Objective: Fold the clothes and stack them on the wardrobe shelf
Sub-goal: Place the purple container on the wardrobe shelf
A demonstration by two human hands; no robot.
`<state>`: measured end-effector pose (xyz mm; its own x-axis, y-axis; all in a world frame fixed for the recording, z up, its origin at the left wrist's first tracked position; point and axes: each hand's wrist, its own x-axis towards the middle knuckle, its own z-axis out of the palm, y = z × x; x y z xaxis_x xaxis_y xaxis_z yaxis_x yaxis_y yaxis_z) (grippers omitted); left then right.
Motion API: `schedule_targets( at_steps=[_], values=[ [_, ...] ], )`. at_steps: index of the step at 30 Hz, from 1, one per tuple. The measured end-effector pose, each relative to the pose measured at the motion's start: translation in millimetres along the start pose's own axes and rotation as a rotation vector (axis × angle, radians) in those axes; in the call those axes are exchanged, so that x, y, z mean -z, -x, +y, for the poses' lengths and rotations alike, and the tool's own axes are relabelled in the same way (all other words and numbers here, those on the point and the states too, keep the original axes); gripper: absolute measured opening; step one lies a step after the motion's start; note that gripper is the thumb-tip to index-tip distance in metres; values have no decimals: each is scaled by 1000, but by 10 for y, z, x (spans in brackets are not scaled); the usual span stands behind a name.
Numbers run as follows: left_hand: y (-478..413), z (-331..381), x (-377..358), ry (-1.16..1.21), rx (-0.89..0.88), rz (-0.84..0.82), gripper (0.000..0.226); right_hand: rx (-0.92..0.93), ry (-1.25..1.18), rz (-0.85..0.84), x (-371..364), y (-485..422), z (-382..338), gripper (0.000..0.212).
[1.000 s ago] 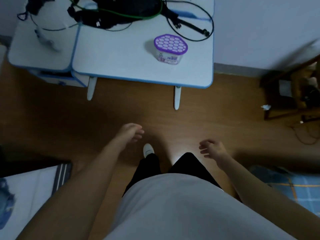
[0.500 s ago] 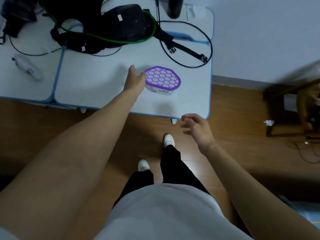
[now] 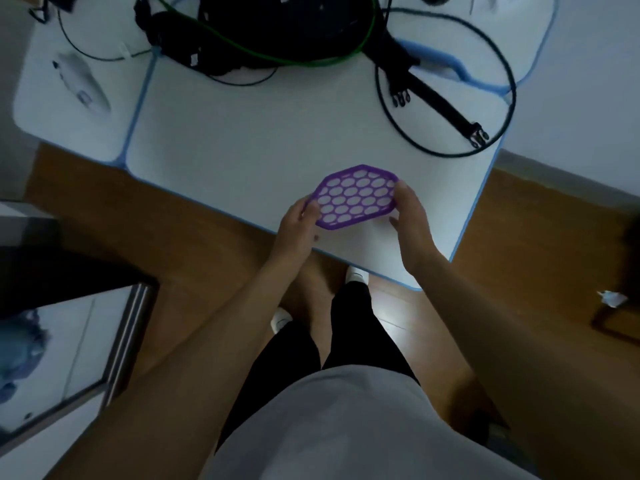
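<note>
A white tub with a purple honeycomb lid [image 3: 356,197] is held over the near edge of the white table [image 3: 242,150]. My left hand [image 3: 299,226] grips its left side, thumb on the lid's rim. My right hand [image 3: 410,220] grips its right side, fingers curled round the edge. Only the lid shows; the tub's body is hidden beneath it. No clothes and no wardrobe shelf are clearly in view.
A black bag with straps [image 3: 277,26], a green cord [image 3: 311,62] and a looped black cable [image 3: 446,84] lie at the table's far side. A white mouse-like object [image 3: 81,84] sits far left. A mirrored panel [image 3: 52,358] is low left, a dark wooden stand [image 3: 620,327] at right.
My left hand reached the tub on the table, then my right hand joined it. Both hands now hold the tub, drawn toward the table's near edge. I have stepped closer.
</note>
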<state>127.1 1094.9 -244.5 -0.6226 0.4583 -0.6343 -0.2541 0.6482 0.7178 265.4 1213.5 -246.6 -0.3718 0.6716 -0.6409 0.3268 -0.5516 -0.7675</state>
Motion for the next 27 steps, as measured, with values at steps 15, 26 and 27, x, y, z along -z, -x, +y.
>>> schedule_targets(
  at_steps=[15, 26, 27],
  values=[
    [335, -365, 103, 713, 194, -32, 51, 4, -46, -98, -488, 297, 144, 31],
    [1532, -1297, 1898, 749, 42, 3, 70, 55, 39, -358, -1711, 1771, 503, 28],
    [1687, -1422, 2070, 762, 30, 18, 65, 59, 60, -398, -1858, 1922, 548, 30]
  ],
)
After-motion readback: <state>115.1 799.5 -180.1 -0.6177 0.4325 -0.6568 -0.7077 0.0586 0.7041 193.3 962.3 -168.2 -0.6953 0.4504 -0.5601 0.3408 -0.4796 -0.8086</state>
